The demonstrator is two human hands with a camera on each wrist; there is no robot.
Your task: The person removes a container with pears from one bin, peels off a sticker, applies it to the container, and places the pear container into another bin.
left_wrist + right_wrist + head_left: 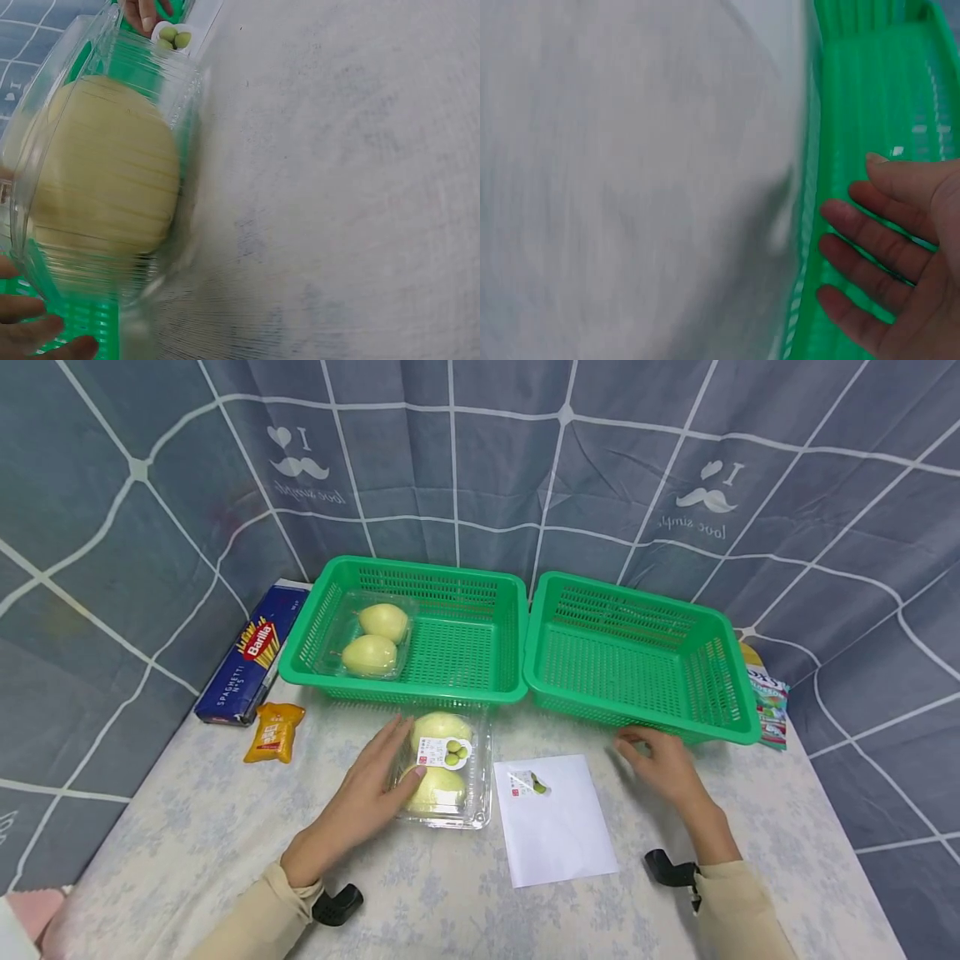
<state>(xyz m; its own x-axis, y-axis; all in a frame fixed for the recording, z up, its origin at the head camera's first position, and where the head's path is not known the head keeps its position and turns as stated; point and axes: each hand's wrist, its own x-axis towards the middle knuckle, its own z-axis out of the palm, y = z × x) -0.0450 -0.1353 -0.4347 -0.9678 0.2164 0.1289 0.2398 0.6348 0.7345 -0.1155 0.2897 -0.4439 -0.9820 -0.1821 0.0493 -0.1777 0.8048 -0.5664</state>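
A clear plastic clamshell box with two pale yellow-green pears stands on the table before the left basket. Its lid carries a white label with printed green fruit. My left hand lies along the box's left side, fingers nearly straight, thumb at the label. The left wrist view shows one large pear through the plastic, with several fingertips at its lower left. By the front wall of the right green basket is my right hand, holding nothing, fingers loosely bent.
The left green basket contains another clear box of two pears. A white sheet bearing a fruit sticker lies between the hands. At left are a blue spaghetti box and an orange packet; a colourful bag stands right.
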